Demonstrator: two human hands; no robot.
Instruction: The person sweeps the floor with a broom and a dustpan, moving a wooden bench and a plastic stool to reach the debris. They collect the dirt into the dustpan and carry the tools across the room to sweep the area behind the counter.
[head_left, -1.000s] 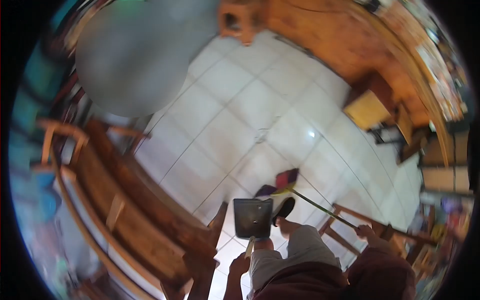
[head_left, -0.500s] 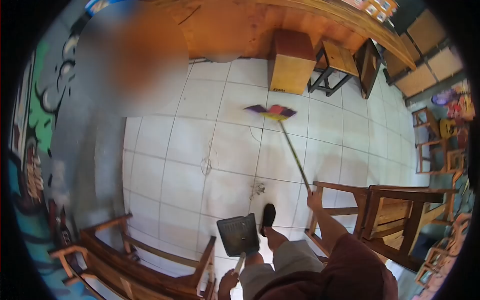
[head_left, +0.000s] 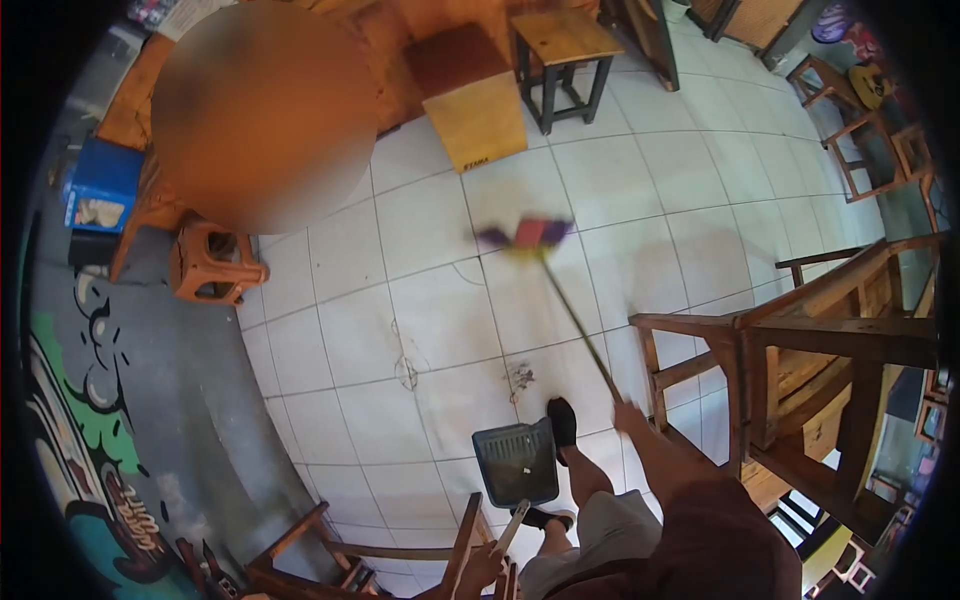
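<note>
My right hand [head_left: 630,416] is closed round the upper end of a long broom handle. The broom [head_left: 533,238] has a purple, red and yellow head, blurred by motion, out on the white floor tiles. Low in the view, my left hand [head_left: 482,570] grips the pale handle of a dark dustpan [head_left: 515,465]. The dustpan lies beside my feet with a few small light bits in it. A little pile of dark debris [head_left: 521,376] sits on the tiles just beyond the dustpan. Farther left lies a thin tangle of strands [head_left: 405,372].
Wooden chairs and a table [head_left: 760,370] stand close on my right, and a wooden bench [head_left: 400,552] is at lower left. Ahead are a box stool [head_left: 475,120], a wooden stool [head_left: 565,45] and an orange plastic stool [head_left: 212,265]. A painted grey wall [head_left: 190,400] runs along the left.
The view has turned and shifted, bringing the orange stool and blue box into sight at left. Both hands keep their holds, and the broom head is still out ahead, now more blurred.
</note>
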